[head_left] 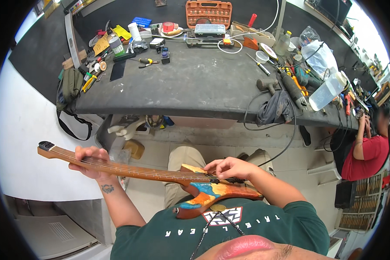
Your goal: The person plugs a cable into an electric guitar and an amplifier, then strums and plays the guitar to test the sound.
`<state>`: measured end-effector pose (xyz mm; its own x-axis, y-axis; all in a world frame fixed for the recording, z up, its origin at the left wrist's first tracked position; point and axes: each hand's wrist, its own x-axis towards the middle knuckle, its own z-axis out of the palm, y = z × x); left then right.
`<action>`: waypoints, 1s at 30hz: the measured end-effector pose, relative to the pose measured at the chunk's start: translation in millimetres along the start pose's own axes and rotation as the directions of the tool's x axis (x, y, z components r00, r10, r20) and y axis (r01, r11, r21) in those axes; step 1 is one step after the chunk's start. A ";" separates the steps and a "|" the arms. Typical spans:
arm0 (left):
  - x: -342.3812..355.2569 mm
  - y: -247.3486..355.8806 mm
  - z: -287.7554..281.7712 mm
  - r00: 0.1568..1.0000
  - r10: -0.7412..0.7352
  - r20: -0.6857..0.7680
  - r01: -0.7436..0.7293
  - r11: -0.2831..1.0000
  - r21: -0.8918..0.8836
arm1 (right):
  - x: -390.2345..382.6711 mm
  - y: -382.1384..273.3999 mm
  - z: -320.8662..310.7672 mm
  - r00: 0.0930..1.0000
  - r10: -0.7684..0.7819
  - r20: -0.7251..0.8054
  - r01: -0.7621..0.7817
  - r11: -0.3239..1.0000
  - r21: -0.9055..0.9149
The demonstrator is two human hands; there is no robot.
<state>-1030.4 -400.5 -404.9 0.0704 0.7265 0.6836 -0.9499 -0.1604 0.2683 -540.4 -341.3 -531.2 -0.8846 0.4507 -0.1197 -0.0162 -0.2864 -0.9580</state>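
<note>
A small electric guitar (206, 194) lies across my lap against my torso, its body patterned in blue, orange and pale wood. Its long brown neck points left, ending in a headstock with black tuning pegs. Near that headstock, my left hand (92, 162) wraps the neck, thumb below and fingertips by the strings. My right hand (232, 168) hangs over the strings at the body, fingers bent and somewhat apart, fingertips at the strings. Whether the right fingertips pinch anything tiny is too small to tell.
Ahead stands a dark workbench (182, 82) with an orange tool case (209, 15), pliers (147, 63), a hammer (268, 85) and a clear plastic bottle (328, 92). A bag (69, 86) hangs at its left end. A co-worker in a red shirt (368, 157) sits at the right.
</note>
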 end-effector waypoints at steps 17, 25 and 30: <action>1.7 -10.3 7.1 0.983 0.135 -0.128 -0.111 0.977 0.183 | 9.6 22.1 -2.5 0.900 0.298 -0.318 -0.319 0.948 -0.012; -11.3 -17.9 12.5 0.985 0.014 -0.173 0.013 0.989 0.150 | -2.8 -8.6 -0.4 0.965 0.065 -0.254 -0.032 0.991 0.132; -19.9 -18.2 14.9 0.982 -0.040 -0.184 0.074 0.981 0.180 | -7.5 -5.7 0.5 0.995 0.083 -0.058 -0.065 0.964 0.257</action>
<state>-1010.0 -422.0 -413.2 0.0513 0.8429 0.5357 -0.8718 -0.2238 0.4357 -533.9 -343.4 -524.6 -0.8542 0.4740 -0.2138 -0.0775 -0.5227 -0.8490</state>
